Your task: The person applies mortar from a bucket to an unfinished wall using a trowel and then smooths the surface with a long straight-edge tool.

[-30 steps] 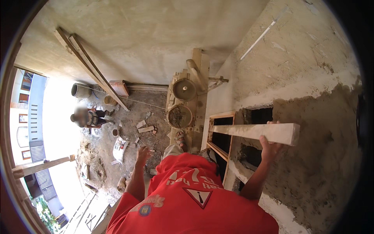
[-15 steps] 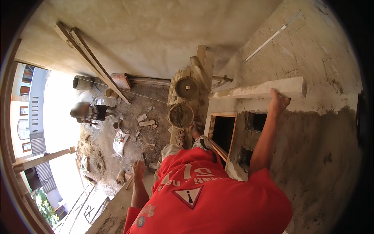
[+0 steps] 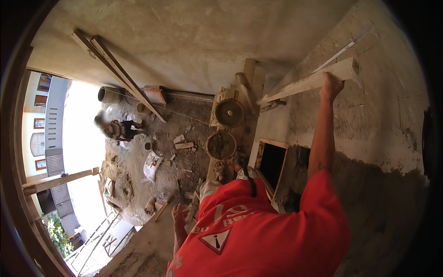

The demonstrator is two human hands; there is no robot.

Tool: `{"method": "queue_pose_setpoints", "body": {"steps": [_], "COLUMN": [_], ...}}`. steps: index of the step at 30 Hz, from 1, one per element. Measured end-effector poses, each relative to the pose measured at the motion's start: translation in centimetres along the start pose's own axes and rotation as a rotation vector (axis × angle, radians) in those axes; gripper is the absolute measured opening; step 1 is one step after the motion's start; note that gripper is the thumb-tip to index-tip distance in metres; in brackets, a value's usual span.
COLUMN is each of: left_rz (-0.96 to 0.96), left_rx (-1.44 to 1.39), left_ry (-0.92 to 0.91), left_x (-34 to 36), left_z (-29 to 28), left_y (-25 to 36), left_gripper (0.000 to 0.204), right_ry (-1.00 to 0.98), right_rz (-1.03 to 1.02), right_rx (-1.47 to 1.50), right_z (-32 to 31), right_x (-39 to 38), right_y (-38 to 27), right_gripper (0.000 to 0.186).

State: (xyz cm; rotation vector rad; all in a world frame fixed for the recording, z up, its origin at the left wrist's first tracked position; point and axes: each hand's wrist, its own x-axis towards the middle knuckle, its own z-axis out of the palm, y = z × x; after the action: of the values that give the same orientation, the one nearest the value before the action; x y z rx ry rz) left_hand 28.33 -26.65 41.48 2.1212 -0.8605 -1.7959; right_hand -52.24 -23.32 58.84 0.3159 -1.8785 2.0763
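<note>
My right hand [image 3: 331,87] is closed around a long, pale straight board [image 3: 295,86], near its right end. The board lies along the wall [image 3: 355,120], partly plastered with wet grey-brown mortar in its lower part; whether it touches the wall everywhere I cannot tell. Low at my left side, my left hand [image 3: 179,214] holds nothing that I can see, its fingers loosely apart. Before my feet, on a plank platform [image 3: 251,69], stand a round basin of mortar [image 3: 221,145] and a second basin [image 3: 229,113] with a small pale thing in it.
A wood-framed opening [image 3: 272,164] and smaller dark holes break the wall beside me. Two long timbers [image 3: 117,76] lean at the far left. Below, a person [image 3: 117,129] stands near a white sack [image 3: 152,166], a bucket [image 3: 109,94] and brick pieces [image 3: 184,145].
My right hand has carried the board farther up the wall, and the board now slants more. My left hand has shifted slightly down and right in the view. The person below has straightened somewhat.
</note>
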Motion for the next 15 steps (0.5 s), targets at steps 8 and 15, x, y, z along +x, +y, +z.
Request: {"method": "queue_pose_setpoints", "body": {"steps": [8,15], "left_rz": [-0.025,-0.131], "left_rx": [-0.026,-0.02], "left_ry": [0.049,0.102], "left_x": [-1.7,-0.8], "left_z": [0.7,4.2], "left_y": [-0.2,1.8], "left_gripper": [0.041,0.038], "right_ry": [0.012,0.011], "right_rz": [0.021,-0.015], "right_rx": [-0.074,-0.028], "right_z": [1.7,-0.7], "right_x": [3.8,6.6], "right_y": [6.6,7.8], "right_gripper": [0.058,0.072]}}
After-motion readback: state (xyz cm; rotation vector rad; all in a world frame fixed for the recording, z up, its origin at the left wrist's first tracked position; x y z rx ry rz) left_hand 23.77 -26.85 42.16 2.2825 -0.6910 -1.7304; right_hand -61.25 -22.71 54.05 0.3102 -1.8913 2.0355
